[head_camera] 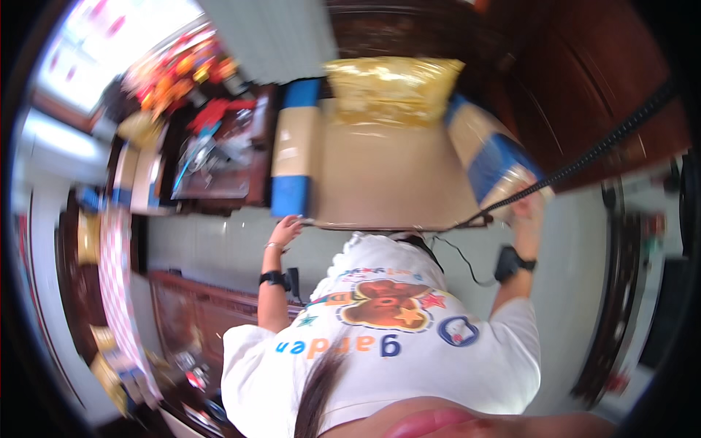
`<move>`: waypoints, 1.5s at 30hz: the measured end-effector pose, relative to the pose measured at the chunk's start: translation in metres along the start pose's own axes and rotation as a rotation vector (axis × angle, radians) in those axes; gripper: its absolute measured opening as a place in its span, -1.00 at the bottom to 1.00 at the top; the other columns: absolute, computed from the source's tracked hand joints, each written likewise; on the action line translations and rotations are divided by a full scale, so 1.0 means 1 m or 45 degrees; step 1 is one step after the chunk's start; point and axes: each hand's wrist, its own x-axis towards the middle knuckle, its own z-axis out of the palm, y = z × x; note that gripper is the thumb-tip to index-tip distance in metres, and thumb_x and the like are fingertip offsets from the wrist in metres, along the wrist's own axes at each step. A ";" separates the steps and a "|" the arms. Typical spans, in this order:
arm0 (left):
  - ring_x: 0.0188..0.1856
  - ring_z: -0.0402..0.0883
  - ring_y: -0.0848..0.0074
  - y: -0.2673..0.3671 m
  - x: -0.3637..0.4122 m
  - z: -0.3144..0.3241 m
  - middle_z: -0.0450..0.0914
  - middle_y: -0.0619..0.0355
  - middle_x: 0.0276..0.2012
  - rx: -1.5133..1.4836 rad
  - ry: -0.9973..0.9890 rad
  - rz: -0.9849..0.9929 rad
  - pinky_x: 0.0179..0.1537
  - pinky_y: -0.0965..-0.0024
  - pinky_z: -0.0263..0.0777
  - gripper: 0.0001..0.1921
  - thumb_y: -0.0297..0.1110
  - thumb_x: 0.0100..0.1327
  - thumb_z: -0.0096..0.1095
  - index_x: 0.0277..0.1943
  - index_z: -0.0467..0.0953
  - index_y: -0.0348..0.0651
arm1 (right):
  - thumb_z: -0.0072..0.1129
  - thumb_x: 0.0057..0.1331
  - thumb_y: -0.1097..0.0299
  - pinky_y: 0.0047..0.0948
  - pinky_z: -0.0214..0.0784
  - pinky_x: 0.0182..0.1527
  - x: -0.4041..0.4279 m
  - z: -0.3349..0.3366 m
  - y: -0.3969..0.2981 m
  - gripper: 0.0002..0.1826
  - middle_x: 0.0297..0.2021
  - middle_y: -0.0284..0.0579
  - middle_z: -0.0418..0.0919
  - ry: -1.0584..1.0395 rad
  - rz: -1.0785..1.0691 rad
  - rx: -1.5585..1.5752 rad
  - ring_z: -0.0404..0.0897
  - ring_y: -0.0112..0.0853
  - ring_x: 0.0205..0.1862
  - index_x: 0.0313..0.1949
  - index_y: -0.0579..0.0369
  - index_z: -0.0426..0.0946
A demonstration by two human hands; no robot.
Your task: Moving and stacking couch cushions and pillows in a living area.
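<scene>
Before me stands a dark wooden armchair or sofa seat with a tan seat cover (394,175). Its left armrest cover (296,142) and right armrest cover (487,148) are tan and blue with a plastic sheen. My left hand (286,229) has its fingertips pinched at the front left corner of the seat cover, just below the left armrest. At the front end of the right armrest is my right hand (526,205), against shiny clear plastic; blur hides its fingers. A shiny yellow cushion (397,93) leans on the backrest.
A black ribbed cord or strap (575,169) crosses from the upper right to the seat front. Left of the seat, a dark side table (257,180) carries cables and plastic bags. Behind it are red and orange artificial flowers (186,71). A thin black cable (463,254) hangs over the pale floor.
</scene>
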 end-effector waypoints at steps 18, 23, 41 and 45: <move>-0.35 0.51 0.45 -0.110 -0.123 -0.044 0.52 0.05 -0.32 -0.045 0.383 0.070 -0.23 0.43 0.36 -0.65 -0.20 0.08 0.03 -0.08 0.34 -0.17 | -0.42 0.26 0.37 -0.70 -0.15 -0.80 -0.246 0.119 -0.022 -0.79 -0.82 -0.36 0.01 -1.080 -0.651 -0.677 -0.02 -0.61 -0.82 -0.52 0.14 0.11; -0.36 0.48 0.58 -0.062 -0.123 -0.060 0.51 0.12 -0.33 -0.152 0.304 0.256 -0.25 0.51 0.36 -0.69 -0.27 0.14 0.00 -0.07 0.31 -0.18 | -0.09 0.03 0.29 -0.63 -0.10 -0.64 -0.243 0.135 0.016 -0.75 -0.67 -0.32 0.03 -1.605 -1.688 0.089 0.03 -0.59 -0.68 -0.48 0.15 0.09; 0.19 0.06 0.32 0.056 -0.178 -0.078 0.09 0.09 0.17 -1.883 -0.172 1.160 0.14 0.07 -0.08 -0.17 0.27 -0.07 -0.08 0.19 0.00 -0.10 | -0.08 0.18 0.32 -0.57 0.10 -0.78 -0.232 0.250 0.188 -0.75 -0.80 -0.14 0.34 -2.063 0.115 -0.971 0.29 -0.47 -0.81 -0.50 0.31 0.30; 0.18 0.10 0.32 -0.023 -0.214 -0.087 0.13 0.10 0.15 -2.142 0.212 1.082 0.13 0.03 -0.06 -0.20 0.23 -0.06 -0.06 0.18 0.03 -0.09 | -0.14 0.20 0.37 -0.58 0.14 -0.74 -0.246 0.277 0.250 -0.77 -0.75 -0.15 0.38 -2.441 0.619 -1.136 0.32 -0.49 -0.78 -0.51 0.31 0.35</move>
